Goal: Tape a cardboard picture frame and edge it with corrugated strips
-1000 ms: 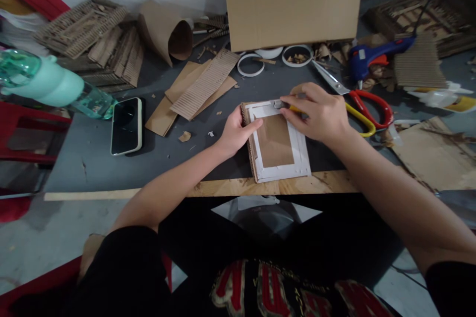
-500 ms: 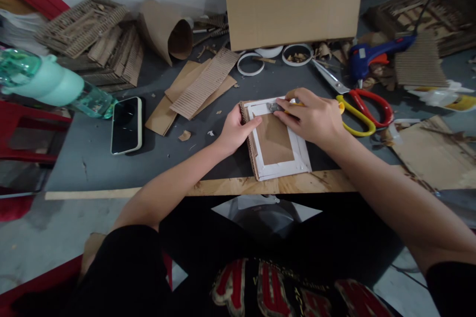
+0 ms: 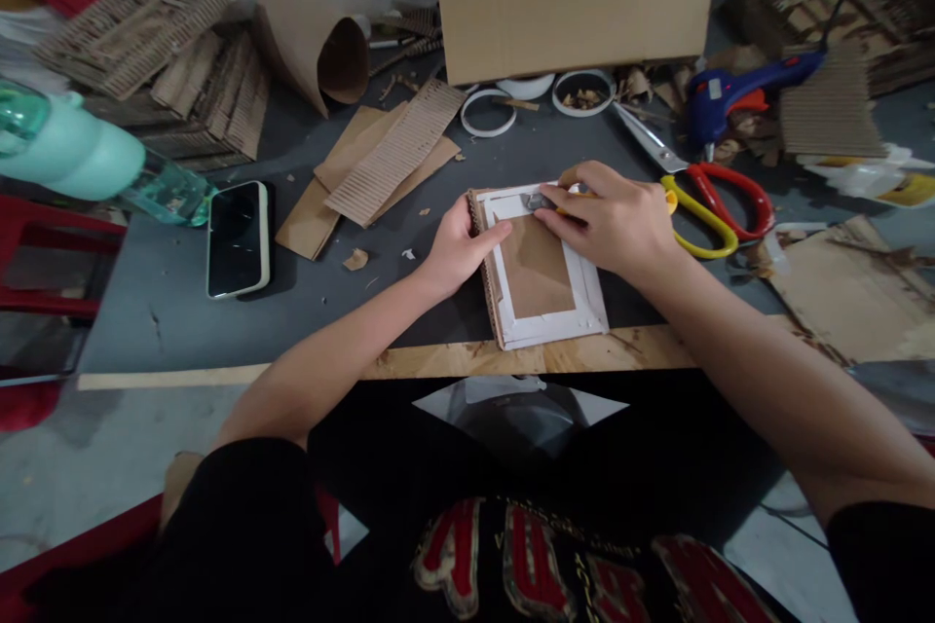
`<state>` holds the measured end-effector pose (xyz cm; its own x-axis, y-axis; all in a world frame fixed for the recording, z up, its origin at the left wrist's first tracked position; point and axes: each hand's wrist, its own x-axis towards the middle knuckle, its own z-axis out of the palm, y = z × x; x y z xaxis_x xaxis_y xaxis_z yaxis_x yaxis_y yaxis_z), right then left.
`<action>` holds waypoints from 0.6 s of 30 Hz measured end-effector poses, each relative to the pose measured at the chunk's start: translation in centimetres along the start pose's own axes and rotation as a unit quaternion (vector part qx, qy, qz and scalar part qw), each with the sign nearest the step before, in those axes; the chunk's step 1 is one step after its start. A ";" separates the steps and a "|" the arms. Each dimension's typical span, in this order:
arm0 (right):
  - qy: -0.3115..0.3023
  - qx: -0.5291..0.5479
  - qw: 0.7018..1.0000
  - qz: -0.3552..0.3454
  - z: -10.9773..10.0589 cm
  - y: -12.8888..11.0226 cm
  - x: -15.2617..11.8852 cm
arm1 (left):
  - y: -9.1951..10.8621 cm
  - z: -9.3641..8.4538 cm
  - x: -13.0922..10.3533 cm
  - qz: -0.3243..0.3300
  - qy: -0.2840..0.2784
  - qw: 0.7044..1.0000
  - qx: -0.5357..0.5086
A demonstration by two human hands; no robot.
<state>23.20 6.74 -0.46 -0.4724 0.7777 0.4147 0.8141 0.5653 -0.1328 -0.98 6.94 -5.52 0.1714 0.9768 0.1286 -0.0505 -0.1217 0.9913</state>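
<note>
- Panel [image 3: 542, 271] lay mid-frame on the surface [image 3: 190, 321].
- Left hand [image 3: 460, 251] gripped its left edge, apparently to steady it.
- Right hand [image 3: 622, 222] pinched a tool [image 3: 539, 201] near its metal tip, probably for control.

A craft workshop is suggested around the scissors [image 3: 668, 159]: a glue gun [image 3: 712, 104] is set beyond them, cardboard strips [image 3: 398, 154] are strewn to their left, to their right a possible glue bottle [image 3: 862, 171].
</note>
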 end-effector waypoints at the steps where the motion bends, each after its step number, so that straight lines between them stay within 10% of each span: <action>1: 0.001 0.004 1.000 -0.001 0.0 0.0 0.0 | 0.0 0.0 0.0 0.001 -0.003 1.000 0.000; 18: -0.011 0.017 1.000 0.003 0.0 0.0 0.1 | 0.4 -0.1 -0.1 -0.013 -0.015 1.000 -0.010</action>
<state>23.20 6.81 -0.39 -0.4757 0.7864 0.3940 0.8048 0.5699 -0.1659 -1.10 6.80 -5.18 0.2018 0.9738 0.1047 -0.0647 -0.0934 0.9935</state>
